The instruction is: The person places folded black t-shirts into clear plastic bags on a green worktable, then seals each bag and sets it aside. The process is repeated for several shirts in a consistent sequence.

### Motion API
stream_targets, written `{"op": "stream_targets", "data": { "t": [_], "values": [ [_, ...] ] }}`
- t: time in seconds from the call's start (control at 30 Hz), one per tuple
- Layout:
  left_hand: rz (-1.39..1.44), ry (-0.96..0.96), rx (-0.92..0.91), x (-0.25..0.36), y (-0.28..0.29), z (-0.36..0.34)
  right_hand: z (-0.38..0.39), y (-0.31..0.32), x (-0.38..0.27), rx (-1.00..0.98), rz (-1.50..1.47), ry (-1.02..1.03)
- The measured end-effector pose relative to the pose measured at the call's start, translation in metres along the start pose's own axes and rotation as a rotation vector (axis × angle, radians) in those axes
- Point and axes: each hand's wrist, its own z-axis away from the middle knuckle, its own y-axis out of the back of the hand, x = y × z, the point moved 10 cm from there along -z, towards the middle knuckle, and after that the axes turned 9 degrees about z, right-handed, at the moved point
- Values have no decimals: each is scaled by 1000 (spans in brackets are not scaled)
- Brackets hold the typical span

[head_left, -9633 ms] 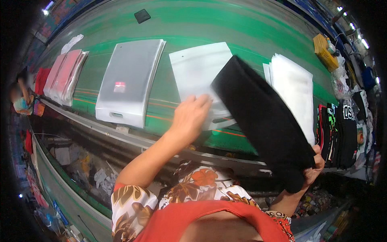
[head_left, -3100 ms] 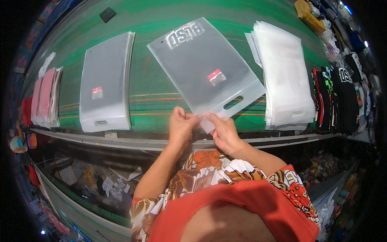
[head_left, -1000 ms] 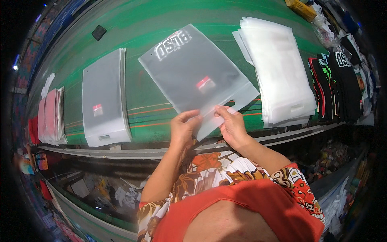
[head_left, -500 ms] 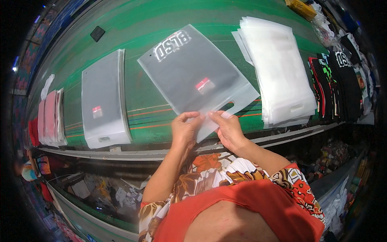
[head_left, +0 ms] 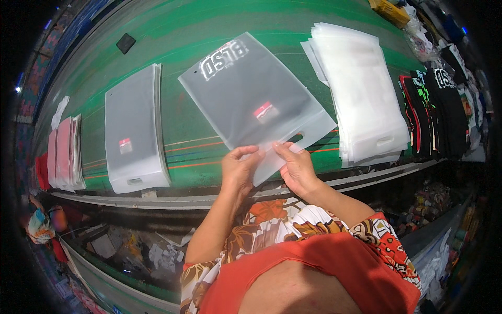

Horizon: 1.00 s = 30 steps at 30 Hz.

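A frosted plastic zip bag (head_left: pixel 219 104) with a dark folded garment inside lies tilted in front of me. White lettering and a small red-and-white label show through it. My left hand (head_left: pixel 238 168) pinches the bag's near end, thumb and fingers closed on the plastic. Close beside it, my right hand (head_left: pixel 299 168) grips the same end between thumb and fingers, just below the oval handle cutout. The fingers under the plastic are partly hidden.
Left of the bag lies a pile of similar filled bags (head_left: pixel 133 115), then a pinkish pile (head_left: pixel 65 152). Frosted bags (head_left: pixel 363 89) are stacked to the right, beside dark folded garments (head_left: pixel 447 112). A small black square (head_left: pixel 125 43) lies on the green table (head_left: pixel 178 36). A ledge (head_left: pixel 172 202) runs along the front.
My right thumb has shifted slightly along the bag's near end. The left hand and the bag have hardly moved. A colourful shape at the far lower left has moved a little.
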Motion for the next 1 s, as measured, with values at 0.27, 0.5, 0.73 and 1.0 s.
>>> {"op": "stream_targets", "data": {
  "t": [0.27, 0.5, 0.73, 1.0],
  "values": [
    [36, 11, -37, -3, 3, -4, 2, 3, -10, 34, 19, 6],
    [66, 33, -50, -3, 3, -4, 3, 2, -13, 50, -18, 32],
    [70, 56, -48, -2, 2, -1, -4, 9, -14, 35, -75, 47],
    [62, 42, -48, -2, 4, -2, -5, 12, -25, 53, -151, 86]
  ]
}}
